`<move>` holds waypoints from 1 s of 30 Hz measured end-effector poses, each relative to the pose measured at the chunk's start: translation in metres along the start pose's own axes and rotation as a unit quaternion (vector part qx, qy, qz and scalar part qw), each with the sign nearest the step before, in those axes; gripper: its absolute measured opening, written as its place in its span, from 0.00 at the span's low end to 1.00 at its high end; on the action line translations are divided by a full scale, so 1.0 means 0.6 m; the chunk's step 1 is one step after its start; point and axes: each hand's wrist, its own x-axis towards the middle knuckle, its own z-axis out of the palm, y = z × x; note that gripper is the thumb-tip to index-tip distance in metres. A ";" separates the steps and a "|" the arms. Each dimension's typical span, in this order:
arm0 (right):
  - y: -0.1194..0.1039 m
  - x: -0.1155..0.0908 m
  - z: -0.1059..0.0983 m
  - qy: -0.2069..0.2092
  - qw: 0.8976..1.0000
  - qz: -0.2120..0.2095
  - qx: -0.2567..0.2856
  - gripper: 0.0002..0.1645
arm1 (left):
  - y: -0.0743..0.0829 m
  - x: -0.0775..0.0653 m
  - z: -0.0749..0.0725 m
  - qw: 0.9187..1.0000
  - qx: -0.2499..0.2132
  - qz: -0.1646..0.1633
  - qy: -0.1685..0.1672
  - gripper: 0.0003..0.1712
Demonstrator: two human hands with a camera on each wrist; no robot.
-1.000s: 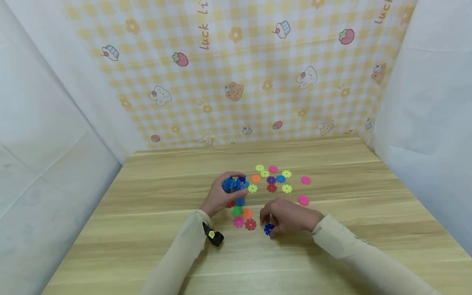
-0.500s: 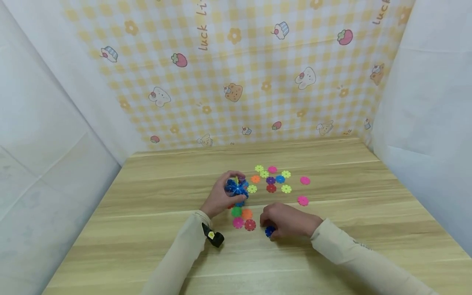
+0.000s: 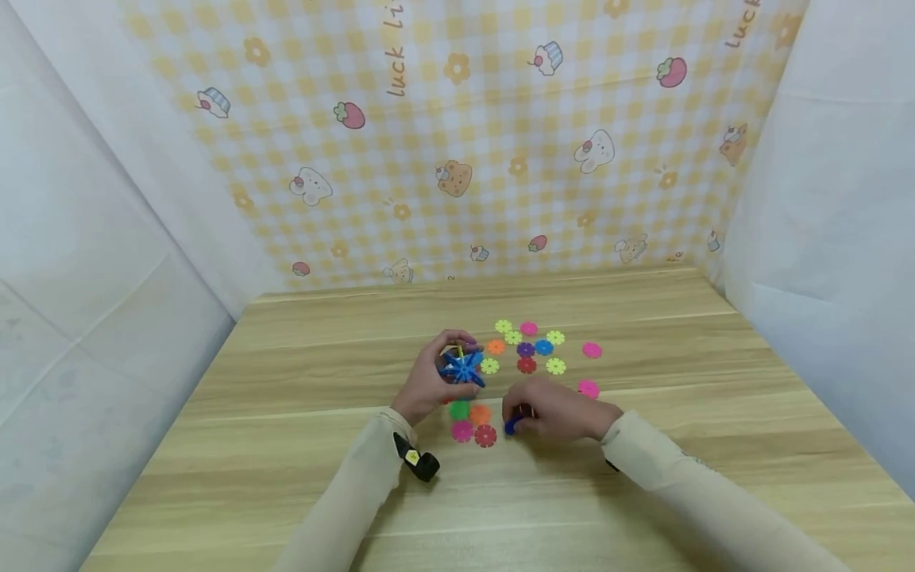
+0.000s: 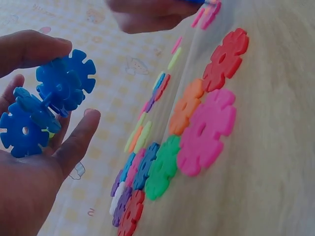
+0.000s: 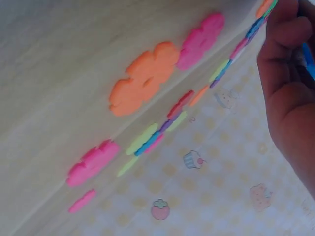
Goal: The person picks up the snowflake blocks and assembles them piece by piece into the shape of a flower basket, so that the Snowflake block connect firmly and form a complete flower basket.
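Note:
In the head view my left hand [image 3: 423, 389] holds an assembly of blue snowflake discs [image 3: 462, 369] slotted together at angles, with a bit of yellow at its top. The left wrist view shows the blue discs [image 4: 61, 83] between the thumb and the fingers. My right hand [image 3: 554, 409] pinches a loose dark blue snowflake disc [image 3: 511, 427], raised just above the table, to the right of a red disc [image 3: 485, 435]. Its fingers partly cover that disc. Seen from the right wrist, the right hand [image 5: 288, 83] has a blue piece [image 5: 309, 59] at the frame's edge.
On the wooden table [image 3: 286, 381], loose discs lie flat: green [image 3: 460, 410], orange [image 3: 480, 414] and pink [image 3: 463, 430] below the left hand. Several more, among them yellow [image 3: 555, 366] and purple [image 3: 526, 349], spread behind the right hand. A checked cloth [image 3: 500, 119] hangs behind.
The left hand has turned the blue assembly, so its star-like side now faces the head camera. My right hand has lifted the dark blue disc slightly and shifted it away from me and left.

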 end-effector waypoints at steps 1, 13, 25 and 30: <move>0.004 0.002 -0.001 0.019 1.000 0.001 0.009 0.08 | -0.001 0.000 0.001 1.000 -0.006 -0.001 -0.001 0.40; 0.008 0.037 -0.009 0.237 0.962 0.031 0.133 0.08 | -0.002 0.004 0.014 0.999 -0.031 -0.008 -0.007 0.38; 0.000 0.051 -0.008 0.286 0.953 -0.006 0.096 0.07 | 0.009 0.009 0.023 0.999 -0.009 -0.018 -0.029 0.37; -0.004 0.054 -0.004 0.303 0.951 -0.023 0.063 0.08 | 0.010 0.007 0.025 0.999 0.006 -0.033 -0.034 0.39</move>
